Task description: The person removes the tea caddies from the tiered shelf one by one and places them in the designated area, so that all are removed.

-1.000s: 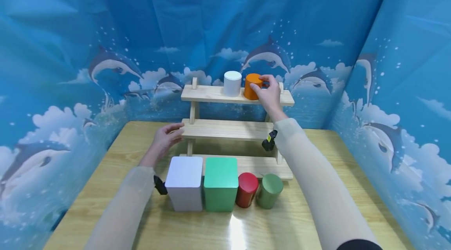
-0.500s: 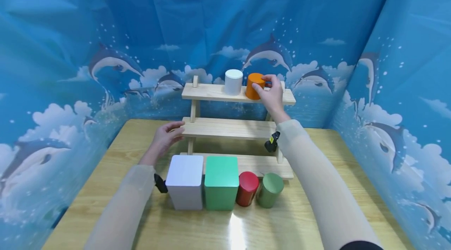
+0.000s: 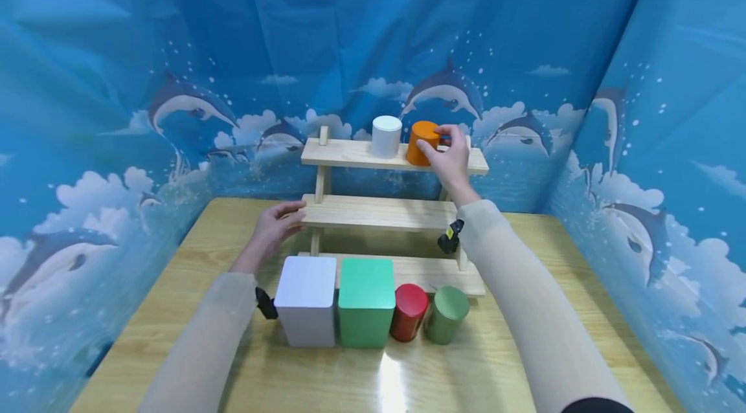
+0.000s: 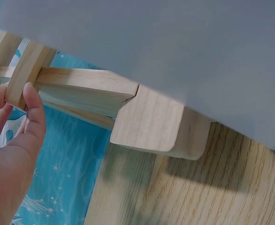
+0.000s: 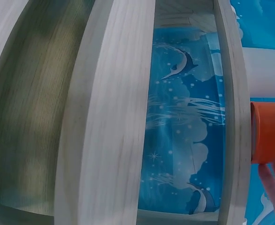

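My right hand [image 3: 453,157] holds an orange canister [image 3: 421,144] on the top board of a wooden three-tier shelf [image 3: 373,212], thumb in front and fingers behind. In the right wrist view the fingertips [image 5: 269,176] lie against the side of the orange canister [image 5: 271,133]. Just left of it stands a white canister [image 3: 386,138]. My left hand [image 3: 275,226] grips the left end of the middle board; the left wrist view shows the board end [image 4: 27,72] between thumb and fingers of the left hand [image 4: 15,154].
In front of the shelf, on the wooden table [image 3: 326,380], stand a white box [image 3: 305,303], a green box [image 3: 366,303], a red canister [image 3: 409,312] and a green canister [image 3: 446,314]. A blue dolphin-print curtain [image 3: 326,31] surrounds the table's back and sides.
The orange canister has shifted slightly right along the top board, away from the white one, with my right hand on it. My left hand stays at the middle board's end.
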The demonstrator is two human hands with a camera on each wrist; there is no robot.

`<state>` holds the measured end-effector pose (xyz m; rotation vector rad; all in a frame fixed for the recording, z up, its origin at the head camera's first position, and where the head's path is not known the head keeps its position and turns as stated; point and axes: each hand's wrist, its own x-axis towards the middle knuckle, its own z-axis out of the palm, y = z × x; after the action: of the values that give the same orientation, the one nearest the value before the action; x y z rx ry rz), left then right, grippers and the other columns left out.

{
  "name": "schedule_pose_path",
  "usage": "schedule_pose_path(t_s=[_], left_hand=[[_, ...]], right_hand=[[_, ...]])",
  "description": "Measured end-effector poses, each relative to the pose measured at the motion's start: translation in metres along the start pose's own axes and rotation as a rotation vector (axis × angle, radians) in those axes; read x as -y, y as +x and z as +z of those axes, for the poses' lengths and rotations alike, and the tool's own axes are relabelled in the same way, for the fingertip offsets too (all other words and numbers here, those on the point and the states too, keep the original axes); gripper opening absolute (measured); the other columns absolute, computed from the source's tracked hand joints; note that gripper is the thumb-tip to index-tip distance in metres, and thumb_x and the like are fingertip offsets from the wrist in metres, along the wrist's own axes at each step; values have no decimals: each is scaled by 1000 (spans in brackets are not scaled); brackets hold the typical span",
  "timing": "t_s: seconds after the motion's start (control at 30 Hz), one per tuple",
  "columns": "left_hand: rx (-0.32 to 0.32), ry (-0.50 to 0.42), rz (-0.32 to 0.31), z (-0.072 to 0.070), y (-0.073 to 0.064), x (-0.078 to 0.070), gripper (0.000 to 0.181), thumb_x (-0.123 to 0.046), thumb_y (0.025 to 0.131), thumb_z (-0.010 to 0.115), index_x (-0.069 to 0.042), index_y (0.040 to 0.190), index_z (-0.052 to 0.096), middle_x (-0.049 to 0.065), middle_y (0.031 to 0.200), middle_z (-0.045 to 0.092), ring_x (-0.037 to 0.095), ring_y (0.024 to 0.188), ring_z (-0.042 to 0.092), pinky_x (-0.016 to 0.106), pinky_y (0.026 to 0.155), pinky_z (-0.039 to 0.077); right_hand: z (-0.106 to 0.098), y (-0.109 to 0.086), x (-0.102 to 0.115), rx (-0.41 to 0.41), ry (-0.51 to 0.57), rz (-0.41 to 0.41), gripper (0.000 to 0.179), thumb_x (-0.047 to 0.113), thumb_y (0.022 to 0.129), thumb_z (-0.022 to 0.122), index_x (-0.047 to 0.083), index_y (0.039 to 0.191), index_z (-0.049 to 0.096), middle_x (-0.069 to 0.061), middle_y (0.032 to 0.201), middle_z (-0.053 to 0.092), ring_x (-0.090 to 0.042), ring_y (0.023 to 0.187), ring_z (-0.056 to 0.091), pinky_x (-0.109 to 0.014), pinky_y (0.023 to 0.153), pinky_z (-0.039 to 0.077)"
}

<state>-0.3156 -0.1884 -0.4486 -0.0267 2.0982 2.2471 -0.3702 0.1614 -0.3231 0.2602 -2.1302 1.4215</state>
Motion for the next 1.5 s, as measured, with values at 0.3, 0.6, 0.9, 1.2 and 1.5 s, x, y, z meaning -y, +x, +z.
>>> schedule_pose_path(t_s=[0.3,0.6,0.9,1.2,1.5], left_hand=[[-9,-13,-4,-1,0,-1,45,-18,89,64,-2,129,51,11,127,48,15,98,58,29,83,54],[-11,-8,-15,0,1,0,42,-18,89,65,-5,127,53,10,127,49,19,101,57,29,83,54],[-7,-6,2,1,2,0,45,-20,88,65,-3,128,52,11,127,48,16,97,58,29,82,54],[-2,-17,-5,1,0,-1,45,-16,89,63,-1,129,51,12,127,48,14,95,58,29,82,54],[0,-18,18,1,2,3,45,-18,89,64,0,129,51,10,125,49,14,94,58,29,81,54]], right_hand=[[-10,-4,4,-8,14,-78,41,30,84,70,5,111,51,-8,115,47,-22,99,52,-32,85,52],[-21,-17,2,29,61,-55,42,22,83,71,1,114,51,-12,117,46,-25,105,52,-40,89,50],[-34,-42,34,31,52,-77,37,8,85,67,-8,113,49,-19,116,47,-32,103,53,-45,88,50],[-41,-48,17,53,83,-76,38,12,84,69,-5,113,50,-15,113,47,-29,104,55,-36,87,52],[-49,-63,29,62,81,-96,36,8,85,68,-7,111,50,-17,115,48,-28,103,55,-45,90,50]])
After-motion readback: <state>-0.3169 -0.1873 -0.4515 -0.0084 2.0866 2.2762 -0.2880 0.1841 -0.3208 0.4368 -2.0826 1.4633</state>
